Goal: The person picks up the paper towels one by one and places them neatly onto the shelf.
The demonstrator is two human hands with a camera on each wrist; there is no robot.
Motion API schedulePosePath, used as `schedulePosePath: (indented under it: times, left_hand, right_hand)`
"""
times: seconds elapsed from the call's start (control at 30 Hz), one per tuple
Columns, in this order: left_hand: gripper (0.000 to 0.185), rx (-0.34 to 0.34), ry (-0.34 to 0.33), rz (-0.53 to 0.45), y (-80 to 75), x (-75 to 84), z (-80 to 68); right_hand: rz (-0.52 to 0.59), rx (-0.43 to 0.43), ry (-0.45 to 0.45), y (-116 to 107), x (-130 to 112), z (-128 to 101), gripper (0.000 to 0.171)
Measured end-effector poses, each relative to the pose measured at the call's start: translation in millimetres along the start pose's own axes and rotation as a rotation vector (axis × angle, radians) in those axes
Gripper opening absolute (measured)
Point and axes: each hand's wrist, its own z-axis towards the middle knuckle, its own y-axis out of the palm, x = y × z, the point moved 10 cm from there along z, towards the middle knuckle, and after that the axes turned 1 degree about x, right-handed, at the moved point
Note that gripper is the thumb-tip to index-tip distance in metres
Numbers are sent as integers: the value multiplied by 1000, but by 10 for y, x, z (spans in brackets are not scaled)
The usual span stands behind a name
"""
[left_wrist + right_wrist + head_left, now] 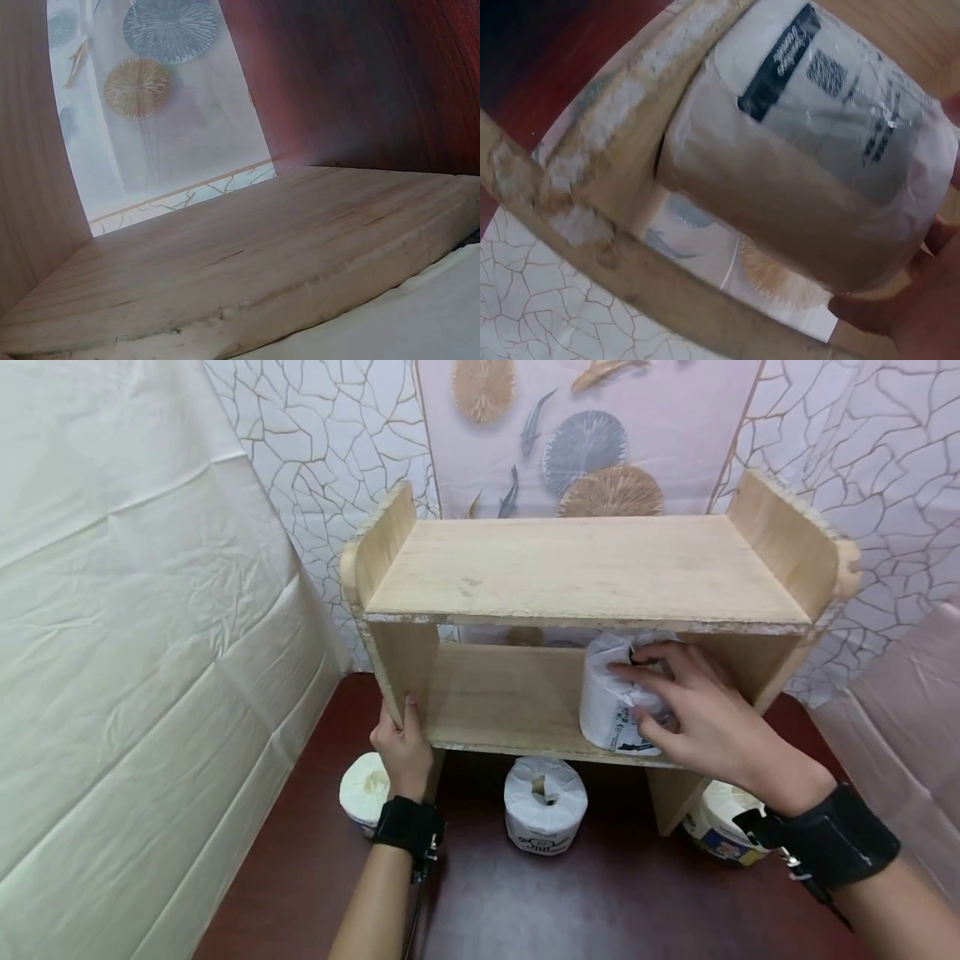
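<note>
Right hand clasping the white plastic-wrapped toilet paper roll, lying on the lower board of the pale wooden shelf, right end, core axis pointing toward the front. Left hand well apart, gripping the shelf's left side panel.

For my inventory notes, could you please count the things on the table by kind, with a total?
Wrapped toilet paper rolls: 4 – one on the lower shelf held by the right hand at, three on the table at
Wooden shelf unit, gripped by the left hand: 1
Total: 5
</note>
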Motion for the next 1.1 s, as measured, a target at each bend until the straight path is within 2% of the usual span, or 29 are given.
schedulePosePath:
  times: [0.17, 0.37, 0.43, 0.53, 0.7, 0.8, 1.1]
  left_hand:
    - [28, -7, 4, 11, -8, 10, -9]
    - [28, -10, 18, 12, -6, 37, -3]
    - [28, -10, 17, 14, -9, 40, -1]
    - [28, -14, 12, 11, -7, 39, 1]
    - [28, -9, 1, 8, -17, 20, -9]
    - [28, -8, -4, -5, -21, 7, -17]
    - [31, -21, -12, -14, 4, 18, -7]
  right_hand:
    - [-21, 89, 23, -66, -46, 13, 49]
    - [-35, 78, 185, -66, -13, 53, 68]
    - [-57, 77, 208, -59, -42, 86, 74]
    - [-108, 88, 189, -45, -139, 153, 74]
    - [-152, 150, 120, -25, -329, 263, 56]
    - [-171, 177, 111, 3, -395, 302, 51]
    - [-366, 261, 204, 53, -406, 347, 60]
